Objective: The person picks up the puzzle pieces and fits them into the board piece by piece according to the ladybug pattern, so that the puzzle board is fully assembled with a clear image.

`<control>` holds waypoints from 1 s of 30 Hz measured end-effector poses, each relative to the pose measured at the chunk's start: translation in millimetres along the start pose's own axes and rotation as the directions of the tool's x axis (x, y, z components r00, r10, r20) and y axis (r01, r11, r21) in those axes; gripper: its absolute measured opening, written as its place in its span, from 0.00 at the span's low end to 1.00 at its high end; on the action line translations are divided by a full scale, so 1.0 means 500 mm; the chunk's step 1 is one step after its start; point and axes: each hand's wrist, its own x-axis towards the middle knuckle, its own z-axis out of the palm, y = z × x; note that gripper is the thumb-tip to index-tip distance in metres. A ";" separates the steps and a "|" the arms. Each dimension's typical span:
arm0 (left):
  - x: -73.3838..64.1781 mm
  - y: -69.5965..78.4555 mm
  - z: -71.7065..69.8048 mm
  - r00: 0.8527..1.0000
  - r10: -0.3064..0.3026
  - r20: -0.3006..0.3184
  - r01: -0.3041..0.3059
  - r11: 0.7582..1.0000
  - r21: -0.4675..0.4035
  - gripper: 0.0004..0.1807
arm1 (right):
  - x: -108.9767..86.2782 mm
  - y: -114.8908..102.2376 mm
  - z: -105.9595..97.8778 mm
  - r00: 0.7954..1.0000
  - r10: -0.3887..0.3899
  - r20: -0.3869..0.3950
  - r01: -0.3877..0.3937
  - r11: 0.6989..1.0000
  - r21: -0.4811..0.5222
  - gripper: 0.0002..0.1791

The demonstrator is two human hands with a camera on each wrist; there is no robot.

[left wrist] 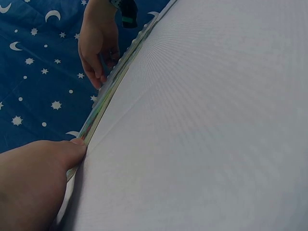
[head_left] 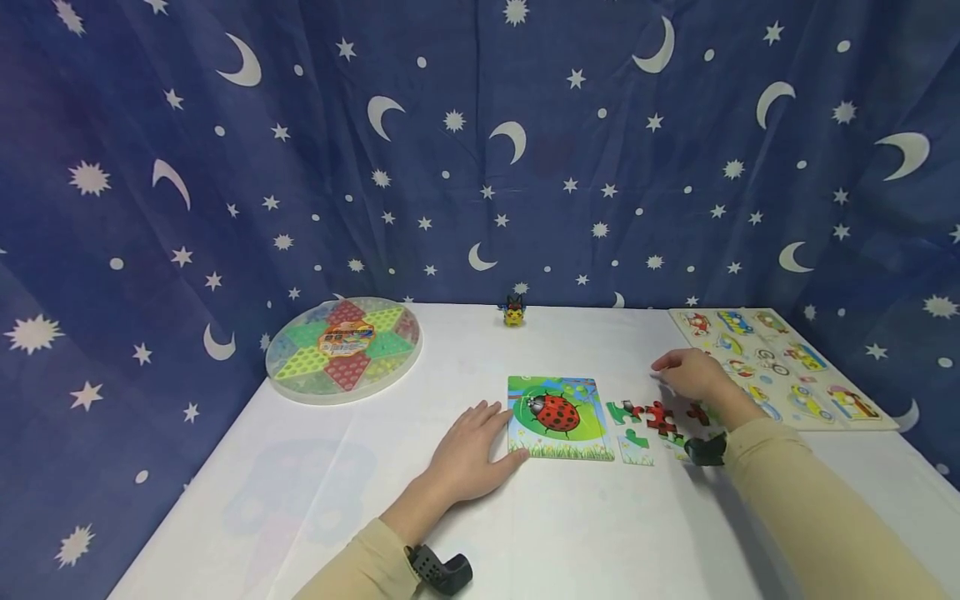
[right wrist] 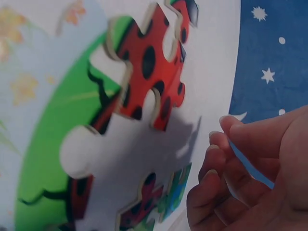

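A white table point(head_left: 592, 533) has a smooth, pale top, with a faint bluish and pinkish patch point(head_left: 307, 487) toward its left edge. Directly behind the table's far edge hangs a deep blue curtain point(head_left: 420, 275), which also runs down along the table's left and right sides. White crescent moons point(head_left: 517, 137), stars point(head_left: 516, 12) and small dots point(head_left: 446, 175) are scattered across it, and soft vertical folds show above the table. Diffuse light brightens the tabletop, while the curtain looks darker.
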 end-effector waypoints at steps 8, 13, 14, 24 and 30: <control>-0.002 0.001 -0.004 1.000 0.004 0.000 -0.004 1.000 -0.024 0.38 | 0.013 0.023 -0.019 0.998 0.056 -0.015 -0.057 0.998 -0.021 0.19; -0.002 0.000 -0.002 1.000 0.001 0.001 -0.001 1.000 -0.014 0.38 | 0.005 0.035 -0.029 0.996 0.080 -0.031 -0.082 0.995 -0.063 0.18; -0.002 0.000 -0.002 1.000 0.000 0.001 0.000 1.000 -0.014 0.38 | 0.002 0.036 -0.031 0.996 0.082 -0.033 -0.085 0.993 -0.078 0.18; -0.003 0.000 -0.002 1.000 -0.001 0.001 0.001 1.000 -0.014 0.38 | -0.004 0.040 -0.041 0.983 0.179 0.048 -0.168 0.971 -0.172 0.31; -0.001 0.001 -0.004 1.000 0.004 -0.006 -0.004 1.000 -0.013 0.38 | -0.006 0.029 -0.045 0.976 0.212 0.049 -0.200 0.964 -0.174 0.30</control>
